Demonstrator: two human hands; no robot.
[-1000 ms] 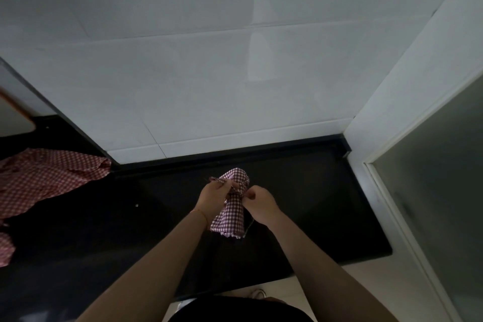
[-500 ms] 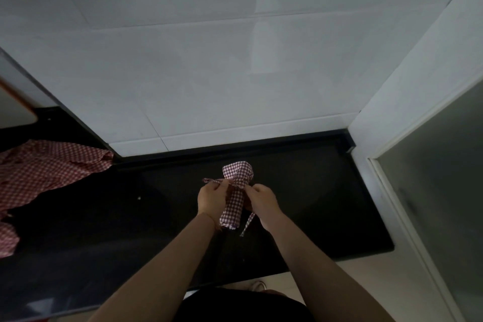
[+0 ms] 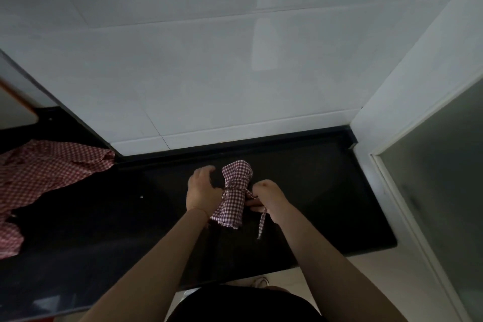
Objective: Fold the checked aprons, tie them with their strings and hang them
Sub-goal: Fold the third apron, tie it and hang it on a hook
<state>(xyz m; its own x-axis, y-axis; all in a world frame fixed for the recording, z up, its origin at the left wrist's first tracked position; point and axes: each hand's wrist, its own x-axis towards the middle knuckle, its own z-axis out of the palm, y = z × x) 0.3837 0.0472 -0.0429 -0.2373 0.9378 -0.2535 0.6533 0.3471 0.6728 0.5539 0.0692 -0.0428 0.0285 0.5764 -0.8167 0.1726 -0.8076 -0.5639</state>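
Note:
A rolled red-and-white checked apron (image 3: 234,196) is held upright above the black counter (image 3: 326,204), cinched round its middle by its own string. My left hand (image 3: 201,192) grips the bundle from its left side. My right hand (image 3: 269,197) is closed on the string at the bundle's right, and a loose string end (image 3: 262,225) hangs down below it. A second checked apron (image 3: 44,175) lies crumpled and unfolded on the counter at the far left.
A white tiled wall (image 3: 235,73) rises straight behind the counter. A white door frame with frosted glass (image 3: 444,204) stands on the right. At the upper left edge sits a pale object with an orange rim (image 3: 15,110). Pale floor shows below the counter's front edge.
The bundle has been raised and its string drawn tight round the middle. My hands have moved apart to either side of it, and the loose string end now hangs lower.

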